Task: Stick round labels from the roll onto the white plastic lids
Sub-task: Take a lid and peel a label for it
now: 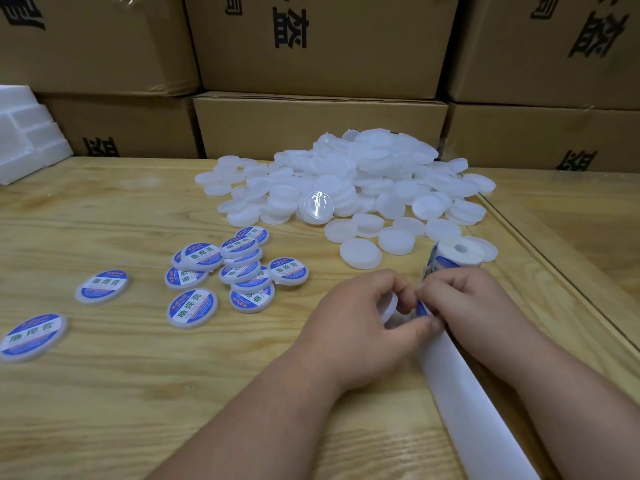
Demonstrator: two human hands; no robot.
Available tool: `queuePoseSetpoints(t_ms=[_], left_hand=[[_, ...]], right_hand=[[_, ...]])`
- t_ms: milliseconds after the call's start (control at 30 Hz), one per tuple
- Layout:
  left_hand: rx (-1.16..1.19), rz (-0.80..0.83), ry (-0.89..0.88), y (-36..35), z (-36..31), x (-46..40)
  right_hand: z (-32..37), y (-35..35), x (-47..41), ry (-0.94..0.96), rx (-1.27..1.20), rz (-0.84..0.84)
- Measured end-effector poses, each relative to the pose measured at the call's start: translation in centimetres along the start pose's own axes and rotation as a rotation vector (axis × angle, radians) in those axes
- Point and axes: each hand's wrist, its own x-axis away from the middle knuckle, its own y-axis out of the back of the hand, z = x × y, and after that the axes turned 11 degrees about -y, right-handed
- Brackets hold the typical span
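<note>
The work happens on a pale wooden table (104,393) with strong grain, set against a wall of stacked brown cardboard boxes (318,43) printed with large black Chinese characters, seen upside down and only partly in view, so they cannot be read. White foam blocks (27,133) sit at the far left edge of the table. A big heap of blank white plastic lids (356,181) lies toward the back, a few loose ones spilling nearer. To the left, a cluster of labelled lids (239,271) lies partly overlapping, with two more (102,286) lying apart farther left; their round blue-and-white labels carry the characters 助焊膏, the finer print too small to make out. The roll of labels (457,254) stands just past the hands, and its bare white backing strip (471,403) trails toward the person. The left hand (360,323) has its fingers curled round a white lid (389,308), mostly hidden. The right hand (464,306) is curled too, pinching a blue label (420,307) where the two hands meet, right at the strip.
</note>
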Motion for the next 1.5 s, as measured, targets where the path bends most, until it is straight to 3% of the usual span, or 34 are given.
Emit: queuePoseSetpoints(t_ms=[267, 933, 1333, 1500], left_hand=[[-0.016, 0.025, 0.005, 0.0, -0.3, 0.0], [0.2, -0.01, 0.065, 0.2, 0.1, -0.2], [0.39, -0.397, 0.237, 0.9, -0.2, -0.9], [0.464, -0.462, 0.285, 1.4, -0.1, -0.9]], right_hand=[[-0.3, -0.1, -0.2, 0.007, 0.01, 0.027], [-0.8, 0.1, -0.4, 0.003, 0.009, 0.013], [0.2, -0.2, 0.1, -0.03, -0.148, -0.071], [-0.5, -0.5, 0.0, 0.057, -0.185, -0.113]])
